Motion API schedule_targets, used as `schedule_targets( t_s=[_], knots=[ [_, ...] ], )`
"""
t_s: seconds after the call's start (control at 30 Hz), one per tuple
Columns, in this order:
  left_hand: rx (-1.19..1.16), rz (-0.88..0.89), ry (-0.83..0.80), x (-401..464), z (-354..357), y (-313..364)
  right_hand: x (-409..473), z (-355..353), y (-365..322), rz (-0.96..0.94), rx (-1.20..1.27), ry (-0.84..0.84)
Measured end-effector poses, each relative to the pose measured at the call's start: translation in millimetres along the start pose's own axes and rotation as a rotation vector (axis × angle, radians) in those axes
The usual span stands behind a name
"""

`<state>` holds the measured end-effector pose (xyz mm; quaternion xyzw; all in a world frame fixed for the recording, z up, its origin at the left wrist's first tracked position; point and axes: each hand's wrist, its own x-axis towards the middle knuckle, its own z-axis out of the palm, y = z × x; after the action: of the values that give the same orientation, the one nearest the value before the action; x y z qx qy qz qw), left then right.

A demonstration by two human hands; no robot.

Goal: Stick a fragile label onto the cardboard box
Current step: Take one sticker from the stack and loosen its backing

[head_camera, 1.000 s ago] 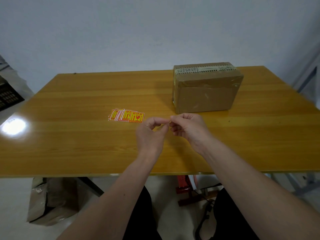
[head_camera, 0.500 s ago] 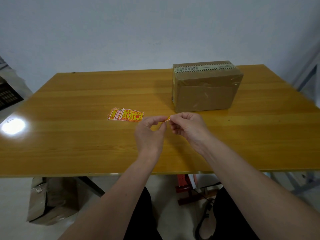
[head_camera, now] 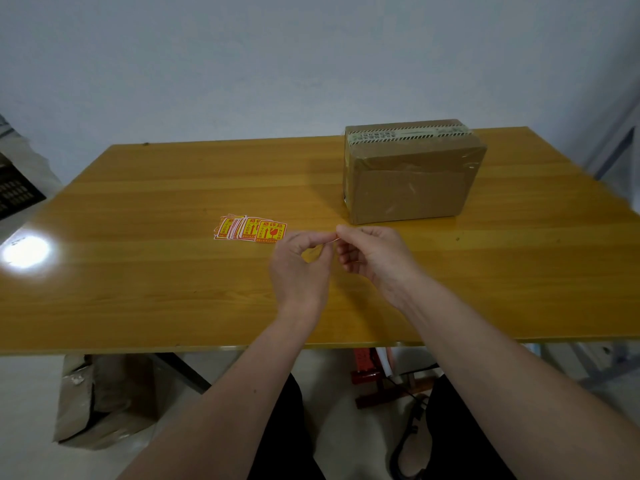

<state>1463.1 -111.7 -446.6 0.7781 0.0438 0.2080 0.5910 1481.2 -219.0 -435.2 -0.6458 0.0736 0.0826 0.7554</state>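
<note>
A taped brown cardboard box (head_camera: 410, 181) stands on the wooden table (head_camera: 138, 271), right of centre toward the back. A fanned pile of red-and-yellow fragile labels (head_camera: 250, 229) lies flat left of my hands. My left hand (head_camera: 299, 268) and my right hand (head_camera: 375, 259) meet just in front of the box, fingertips pinched together on one fragile label (head_camera: 331, 239) seen edge-on; only a thin sliver of it shows between the fingers.
A bright lamp glare sits on the table's left part. Under the table are a crumpled cardboard box (head_camera: 100, 403) at left, a red-based stand (head_camera: 370, 375) and a black cable (head_camera: 408, 441). A dark keyboard-like object (head_camera: 15, 192) lies off the left edge.
Both hands stay pinched together over the same spot; a thin edge of the label has come into sight between the fingertips. Nothing else on the table moved.
</note>
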Motion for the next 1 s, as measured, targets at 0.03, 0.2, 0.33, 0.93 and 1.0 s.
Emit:
schedule_targets(
  t_s=[0.03, 0.2, 0.33, 0.93, 1.0],
  knots=[
    [0.006, 0.005, -0.001, -0.1, 0.0, 0.0, -0.1, 0.5, 0.7, -0.003, 0.000, 0.003],
    [0.027, -0.010, 0.001, 0.7, -1.0, -1.3, -0.6, 1.1, 1.2, -0.006, 0.024, 0.011],
    [0.027, -0.026, 0.000, 1.4, -1.0, -2.4, -1.6, 0.2, 1.8, -0.006, 0.016, -0.001],
    [0.042, -0.023, 0.001, 5.0, -0.8, -10.8, -2.6, 2.4, -1.8, -0.031, -0.035, -0.005],
    [0.027, -0.008, -0.013, 5.0, -0.2, -11.7, -2.7, 2.0, -2.5, -0.038, -0.043, -0.005]
  ],
)
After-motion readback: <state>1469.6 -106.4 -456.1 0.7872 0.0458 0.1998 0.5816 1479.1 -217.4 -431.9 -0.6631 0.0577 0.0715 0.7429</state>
